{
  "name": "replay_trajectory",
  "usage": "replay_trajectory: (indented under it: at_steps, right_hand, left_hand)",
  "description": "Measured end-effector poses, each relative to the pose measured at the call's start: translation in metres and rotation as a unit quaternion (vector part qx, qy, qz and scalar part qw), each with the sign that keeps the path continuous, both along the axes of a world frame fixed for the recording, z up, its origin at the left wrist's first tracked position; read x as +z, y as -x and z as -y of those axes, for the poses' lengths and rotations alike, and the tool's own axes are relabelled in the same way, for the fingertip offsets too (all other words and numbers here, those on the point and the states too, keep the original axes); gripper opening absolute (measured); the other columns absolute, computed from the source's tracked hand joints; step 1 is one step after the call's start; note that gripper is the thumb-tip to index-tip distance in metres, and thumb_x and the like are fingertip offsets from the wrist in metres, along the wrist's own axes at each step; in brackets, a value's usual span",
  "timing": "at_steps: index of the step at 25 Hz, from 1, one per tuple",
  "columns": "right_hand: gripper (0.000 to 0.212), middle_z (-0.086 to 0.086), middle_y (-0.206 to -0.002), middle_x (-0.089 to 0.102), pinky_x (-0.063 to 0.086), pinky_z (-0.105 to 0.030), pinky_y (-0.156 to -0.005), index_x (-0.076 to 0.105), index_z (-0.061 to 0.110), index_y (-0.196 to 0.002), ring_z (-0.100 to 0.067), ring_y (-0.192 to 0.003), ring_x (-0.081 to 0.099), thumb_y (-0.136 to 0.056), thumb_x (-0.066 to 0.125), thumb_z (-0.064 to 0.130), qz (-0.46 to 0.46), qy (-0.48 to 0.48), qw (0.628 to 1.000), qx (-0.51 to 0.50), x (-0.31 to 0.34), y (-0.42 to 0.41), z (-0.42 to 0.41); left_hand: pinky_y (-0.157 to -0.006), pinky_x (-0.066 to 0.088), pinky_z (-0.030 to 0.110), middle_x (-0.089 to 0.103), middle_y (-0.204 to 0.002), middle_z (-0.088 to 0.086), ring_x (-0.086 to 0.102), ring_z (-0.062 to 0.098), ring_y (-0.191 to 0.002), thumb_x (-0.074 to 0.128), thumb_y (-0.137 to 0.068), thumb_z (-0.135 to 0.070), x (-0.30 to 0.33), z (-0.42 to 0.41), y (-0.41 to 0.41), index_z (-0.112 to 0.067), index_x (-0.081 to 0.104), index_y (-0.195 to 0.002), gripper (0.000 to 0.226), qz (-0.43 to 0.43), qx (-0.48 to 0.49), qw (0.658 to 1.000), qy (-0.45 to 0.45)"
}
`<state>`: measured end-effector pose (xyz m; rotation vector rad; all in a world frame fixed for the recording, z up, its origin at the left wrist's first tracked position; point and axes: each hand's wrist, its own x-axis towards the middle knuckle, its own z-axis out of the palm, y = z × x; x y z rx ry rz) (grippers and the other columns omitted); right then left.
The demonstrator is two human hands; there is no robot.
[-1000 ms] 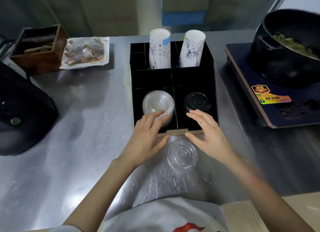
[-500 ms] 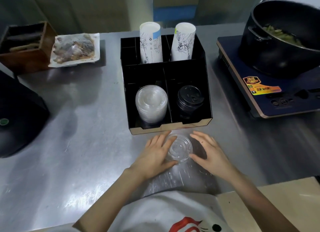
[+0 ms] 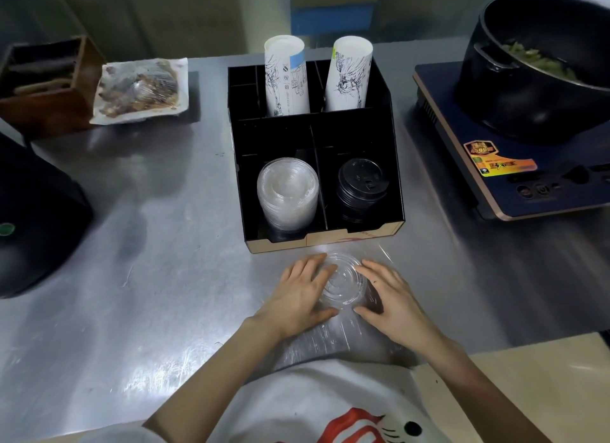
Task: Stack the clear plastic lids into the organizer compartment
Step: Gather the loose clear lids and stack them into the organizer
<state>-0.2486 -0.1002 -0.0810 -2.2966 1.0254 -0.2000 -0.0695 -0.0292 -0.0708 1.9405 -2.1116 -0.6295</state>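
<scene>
A stack of clear plastic lids [image 3: 345,282] lies on the steel counter just in front of the black organizer [image 3: 397,165], partly inside a crinkled clear plastic sleeve [image 3: 330,340]. My left hand [image 3: 302,294] cups the stack's left side and my right hand [image 3: 391,297] cups its right side, fingers touching the rim. A taller stack of clear lids [image 3: 288,191] leans in the organizer's front left compartment. Black lids [image 3: 361,186] fill the front right compartment.
Two rolls of paper cups [image 3: 286,76] stand in the organizer's back compartments. An induction cooker [image 3: 501,165] with a black pot [image 3: 541,66] sits right. A wrapped food tray [image 3: 140,91], a wooden box [image 3: 46,89] and a black appliance [image 3: 33,211] are on the left.
Both hands drew back from the organizer's front edge and closed around the lids on the counter. The camera view shifted so the organizer sits farther away.
</scene>
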Motion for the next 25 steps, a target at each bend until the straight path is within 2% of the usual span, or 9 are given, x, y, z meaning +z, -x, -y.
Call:
replay_trajectory:
  at_steps: [2, 7, 12, 15, 16, 18, 20, 23, 25]
  right_hand:
    - [0.064, -0.009, -0.135, 0.045, 0.018, -0.022, -0.106, 0.041, 0.015, -0.128, -0.013, -0.124, 0.029, -0.069, 0.062, 0.029, 0.009, 0.008, 1.0, -0.002, -0.002, -0.002, 0.0]
    - [0.063, -0.006, -0.136, 0.042, 0.024, -0.03, -0.109, 0.038, 0.015, -0.13, -0.018, -0.126, 0.033, -0.074, 0.067, 0.019, 0.013, -0.003, 1.0, -0.004, -0.001, -0.003, -0.001]
    - [0.063, -0.003, -0.135, 0.04, 0.021, -0.016, -0.103, 0.037, 0.017, -0.13, -0.015, -0.125, 0.035, -0.075, 0.068, 0.015, 0.042, -0.044, 0.998, -0.008, 0.003, -0.006, -0.005]
    - [0.062, 0.001, -0.132, 0.04, 0.032, -0.024, -0.105, 0.039, 0.019, -0.129, -0.01, -0.122, 0.039, -0.075, 0.069, 0.014, 0.065, -0.067, 0.995, -0.017, 0.009, -0.009, -0.006]
    - [0.062, 0.003, -0.13, 0.04, 0.035, -0.023, -0.103, 0.039, 0.019, -0.129, -0.007, -0.119, 0.041, -0.074, 0.069, 0.014, 0.073, -0.072, 0.995, -0.018, 0.012, -0.011, -0.006]
    - [0.06, 0.006, -0.123, 0.041, 0.036, -0.007, -0.093, 0.041, 0.018, -0.127, 0.004, -0.104, 0.046, -0.074, 0.069, 0.012, 0.092, -0.081, 0.992, -0.028, 0.017, -0.015, -0.005]
    - [0.053, 0.003, -0.114, 0.048, 0.037, 0.001, -0.08, 0.046, 0.016, -0.123, -0.003, -0.092, 0.054, -0.075, 0.068, 0.01, 0.116, -0.094, 0.987, -0.065, 0.023, -0.019, -0.005]
    - [0.039, -0.006, -0.098, 0.058, 0.039, 0.001, -0.068, 0.054, 0.016, -0.114, -0.011, -0.073, 0.06, -0.078, 0.065, 0.008, 0.139, -0.113, 0.977, -0.112, 0.031, -0.024, -0.004]
    - [0.035, -0.007, -0.097, 0.061, 0.043, -0.002, -0.069, 0.057, 0.018, -0.11, -0.01, -0.075, 0.059, -0.078, 0.063, 0.007, 0.142, -0.104, 0.978, -0.115, 0.033, -0.028, -0.004]
  left_hand:
    - [-0.105, 0.016, 0.036, 0.022, -0.146, 0.013, 0.017, 0.026, -0.131, 0.061, -0.081, -0.038, -0.002, 0.0, 0.0, -0.013, 0.025, -0.135, 0.069, -0.002, 0.003, 1.0, 0.0]
    - [-0.104, 0.02, 0.037, 0.024, -0.144, 0.013, 0.021, 0.029, -0.128, 0.062, -0.082, -0.035, -0.005, 0.001, 0.0, -0.013, 0.027, -0.134, 0.066, -0.008, 0.012, 1.0, 0.0]
    - [-0.103, 0.021, 0.036, 0.029, -0.142, 0.015, 0.026, 0.03, -0.126, 0.066, -0.078, -0.036, -0.004, -0.001, -0.006, -0.014, 0.032, -0.132, 0.067, -0.025, 0.019, 0.999, 0.009]
    - [-0.104, 0.024, 0.04, 0.029, -0.142, 0.016, 0.027, 0.031, -0.125, 0.068, -0.076, -0.038, -0.003, -0.003, -0.007, -0.014, 0.034, -0.131, 0.069, -0.023, 0.026, 0.999, 0.023]
    - [-0.104, 0.024, 0.04, 0.028, -0.142, 0.016, 0.026, 0.031, -0.126, 0.068, -0.076, -0.038, -0.002, -0.005, -0.007, -0.014, 0.034, -0.131, 0.069, -0.025, 0.031, 0.999, 0.028]
    - [-0.104, 0.024, 0.039, 0.027, -0.143, 0.016, 0.026, 0.031, -0.126, 0.068, -0.076, -0.037, -0.001, -0.007, -0.008, -0.015, 0.034, -0.131, 0.068, -0.029, 0.041, 0.998, 0.037]
    - [-0.103, 0.026, 0.04, 0.03, -0.142, 0.017, 0.029, 0.032, -0.124, 0.069, -0.075, -0.037, 0.001, -0.012, -0.01, -0.014, 0.037, -0.129, 0.067, -0.038, 0.049, 0.997, 0.053]
    - [-0.1, 0.032, 0.043, 0.037, -0.137, 0.02, 0.035, 0.034, -0.119, 0.066, -0.073, -0.042, 0.003, -0.019, -0.014, -0.014, 0.041, -0.126, 0.064, -0.047, 0.052, 0.994, 0.082]
    - [-0.1, 0.032, 0.042, 0.038, -0.137, 0.018, 0.035, 0.032, -0.117, 0.057, -0.073, -0.047, 0.007, -0.022, -0.018, -0.015, 0.039, -0.125, 0.064, -0.045, 0.053, 0.994, 0.089]
